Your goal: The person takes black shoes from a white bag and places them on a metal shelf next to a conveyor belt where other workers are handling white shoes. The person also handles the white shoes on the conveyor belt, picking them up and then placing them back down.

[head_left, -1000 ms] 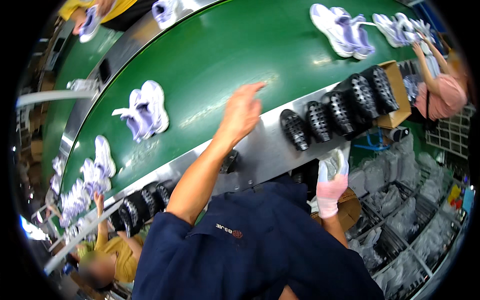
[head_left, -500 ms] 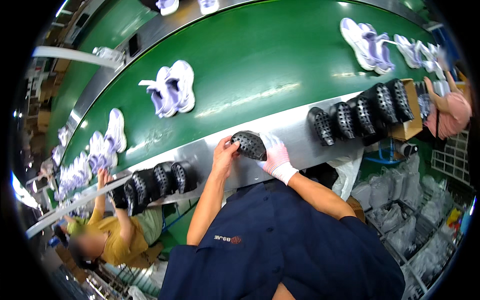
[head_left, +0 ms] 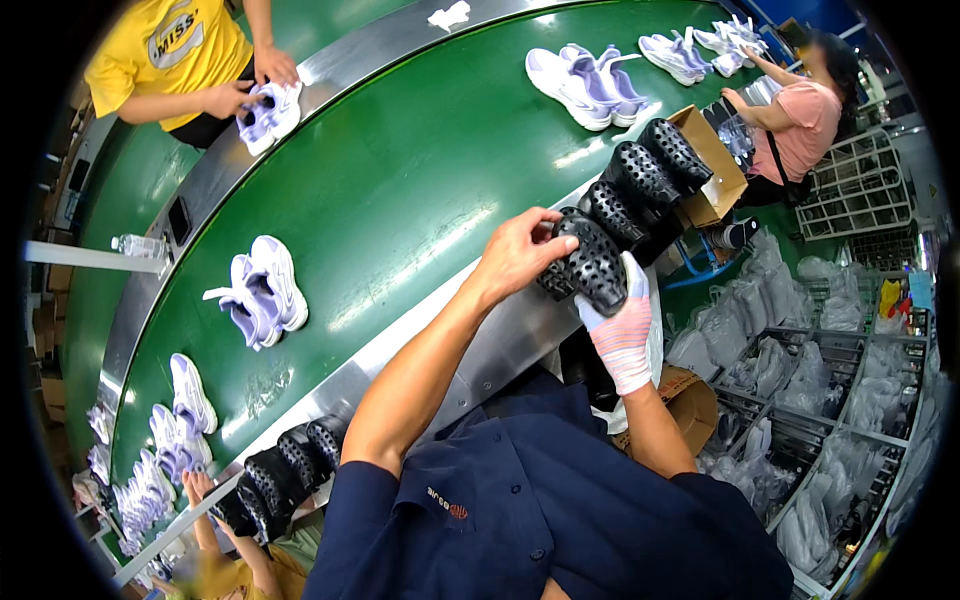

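Observation:
Between my two hands is a black plastic shoe tree (head_left: 592, 262), rounded and full of round holes. My bare left hand (head_left: 522, 252) grips its upper end, thumb on the holed top. At its lower end my right hand (head_left: 622, 335), in a white and pink striped glove, has its fingers closed round the edge. Just beyond stands a row of similar shoe trees (head_left: 640, 178) on the metal ledge (head_left: 470, 350). Part of another one shows under the held one, beside my left fingers.
A green conveyor belt (head_left: 400, 200) carries pairs of white and lilac sneakers (head_left: 262, 292). An open cardboard box (head_left: 712, 165) adjoins the row. More shoe trees (head_left: 290, 465) sit at lower left. Co-workers handle shoes nearby. Wire racks (head_left: 800, 440) with plastic bags stand at right.
My view has turned right. Both hands have carried the shoe tree from the middle of the ledge to the right-hand row. A person in yellow with a sneaker now shows across the belt.

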The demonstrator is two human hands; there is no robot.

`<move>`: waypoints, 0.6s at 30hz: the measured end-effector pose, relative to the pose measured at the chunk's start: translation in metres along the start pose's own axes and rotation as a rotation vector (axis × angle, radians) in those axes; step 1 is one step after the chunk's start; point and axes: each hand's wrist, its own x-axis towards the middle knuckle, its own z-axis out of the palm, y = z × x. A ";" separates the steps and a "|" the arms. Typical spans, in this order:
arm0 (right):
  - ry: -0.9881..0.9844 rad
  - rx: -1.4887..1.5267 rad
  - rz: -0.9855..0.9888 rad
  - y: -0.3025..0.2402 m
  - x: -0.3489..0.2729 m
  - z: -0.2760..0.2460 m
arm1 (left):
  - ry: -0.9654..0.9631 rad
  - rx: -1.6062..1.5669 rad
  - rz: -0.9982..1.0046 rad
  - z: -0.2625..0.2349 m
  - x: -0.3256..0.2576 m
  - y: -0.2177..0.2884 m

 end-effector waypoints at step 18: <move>0.140 -0.170 -0.042 0.046 0.010 0.041 | 0.085 0.466 -0.008 0.051 0.062 -0.057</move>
